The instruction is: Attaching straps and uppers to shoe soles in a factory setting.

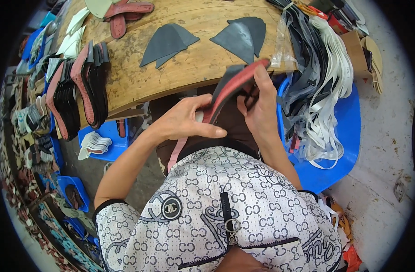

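While it tilts up over the person's lap, the red shoe sole [232, 88] sits clamped between both hands: the left hand [187, 120] pinches its lower end, the right hand [257, 106] grips its upper edge beside the wooden workbench [189, 68].

Bright, even daylight across the wooden surface [180, 68] — soft shadows only, no harsh glare — while the fisheye bends edges and blackens the blurred rim.

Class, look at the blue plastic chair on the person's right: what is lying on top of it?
On the blue chair lies a heap of straps, black ones and white ones, some spilling over its front edge. The heap covers most of the seat, so anything beneath it cannot be seen.
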